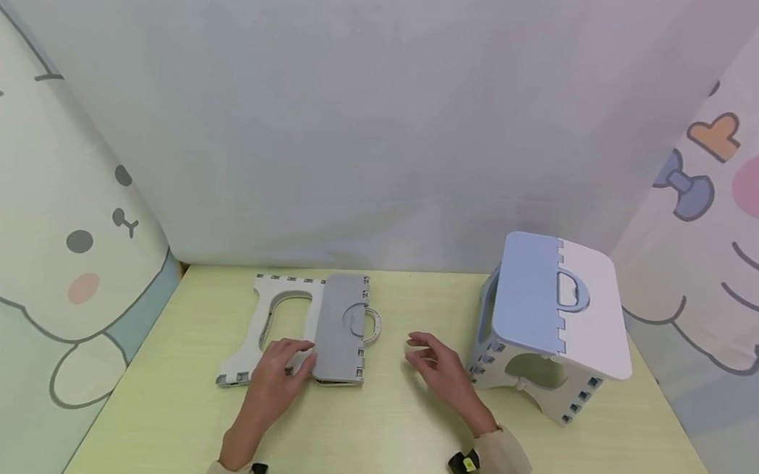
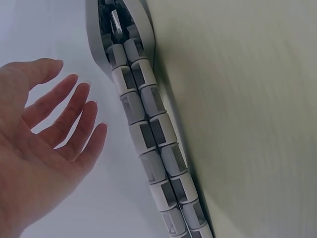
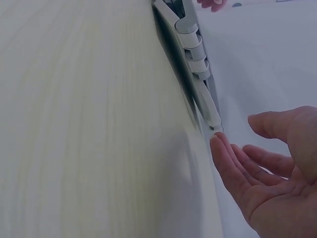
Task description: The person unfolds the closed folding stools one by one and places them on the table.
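A grey and white folding stool (image 1: 340, 350) lies folded flat on the table, its small loop handle (image 1: 377, 326) toward the right. My left hand (image 1: 275, 376) hovers at the stool's near side, overlapping its white leg panel in the head view. In the left wrist view, that hand's fingers (image 2: 74, 116) are spread and loosely bent beside the row of hinges (image 2: 153, 129), with nothing in them. My right hand (image 1: 441, 375) is over the table to the right of the handle. Its relaxed fingers (image 3: 230, 166) hold nothing.
An unfolded blue and white step stool (image 1: 526, 297) stands upright at the right, close to my right hand. Behind the light wooden table (image 1: 399, 441) hangs a pale curtain (image 1: 386, 121). Cartoon-printed cloth (image 1: 46, 245) covers the sides.
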A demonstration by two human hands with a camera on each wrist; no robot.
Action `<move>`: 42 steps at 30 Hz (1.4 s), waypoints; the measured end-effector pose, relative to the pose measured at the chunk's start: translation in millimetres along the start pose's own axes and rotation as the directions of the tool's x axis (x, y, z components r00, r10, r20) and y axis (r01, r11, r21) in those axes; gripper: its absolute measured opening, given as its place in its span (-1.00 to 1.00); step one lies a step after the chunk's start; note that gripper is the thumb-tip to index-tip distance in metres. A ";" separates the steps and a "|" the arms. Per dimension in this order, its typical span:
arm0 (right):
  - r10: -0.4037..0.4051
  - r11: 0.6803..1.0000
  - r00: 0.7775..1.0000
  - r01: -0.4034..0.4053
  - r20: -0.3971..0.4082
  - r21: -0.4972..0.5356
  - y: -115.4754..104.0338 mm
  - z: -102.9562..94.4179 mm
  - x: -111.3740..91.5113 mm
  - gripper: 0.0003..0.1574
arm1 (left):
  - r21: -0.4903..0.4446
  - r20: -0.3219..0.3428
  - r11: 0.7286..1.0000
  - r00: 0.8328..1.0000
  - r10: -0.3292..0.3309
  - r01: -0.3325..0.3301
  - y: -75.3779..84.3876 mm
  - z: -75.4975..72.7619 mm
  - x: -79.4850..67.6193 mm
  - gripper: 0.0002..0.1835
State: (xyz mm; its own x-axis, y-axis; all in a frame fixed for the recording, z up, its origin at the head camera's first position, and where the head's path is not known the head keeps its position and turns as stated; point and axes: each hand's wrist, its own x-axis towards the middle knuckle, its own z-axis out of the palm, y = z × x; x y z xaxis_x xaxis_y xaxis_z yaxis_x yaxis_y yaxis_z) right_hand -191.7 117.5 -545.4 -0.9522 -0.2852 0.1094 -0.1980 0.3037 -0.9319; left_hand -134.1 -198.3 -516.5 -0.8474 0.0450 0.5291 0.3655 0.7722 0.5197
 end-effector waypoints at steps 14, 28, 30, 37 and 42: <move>0.053 0.998 0.999 -0.053 0.009 0.016 -0.7 8.5 9.1 -0.52 | 0.028 -0.009 0.999 0.999 0.031 -0.031 -8.4 -1.9 -2.2 -0.75; 0.117 0.992 0.993 -0.117 0.006 0.050 -3.0 18.0 16.6 -0.51 | 0.042 -0.015 0.999 1.000 0.024 -0.023 -17.0 -5.8 -7.0 -0.77; 0.120 0.991 0.993 -0.120 0.002 0.057 -1.8 19.5 17.8 -0.51 | 0.047 -0.014 0.999 1.000 0.024 -0.023 -17.3 -6.7 -7.5 -0.77; 0.132 0.986 0.991 -0.131 -0.003 0.100 -0.9 23.5 20.0 -0.52 | 0.058 -0.023 0.998 0.999 0.023 -0.021 -17.9 -8.3 -8.6 -0.75; 0.125 0.985 0.992 -0.123 -0.004 0.120 1.2 25.8 22.6 -0.53 | 0.056 -0.009 0.998 1.000 -0.021 0.021 -19.4 -10.5 -10.0 -0.72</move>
State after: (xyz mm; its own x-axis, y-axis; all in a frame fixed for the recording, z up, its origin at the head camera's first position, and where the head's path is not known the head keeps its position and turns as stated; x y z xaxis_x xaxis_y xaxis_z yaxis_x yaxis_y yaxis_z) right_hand -207.5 87.9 -553.0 -0.9704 -0.2414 -0.0061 -0.0499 0.2251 -0.9731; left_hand -128.7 -220.3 -524.9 -0.8513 0.0235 0.5241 0.3255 0.8071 0.4926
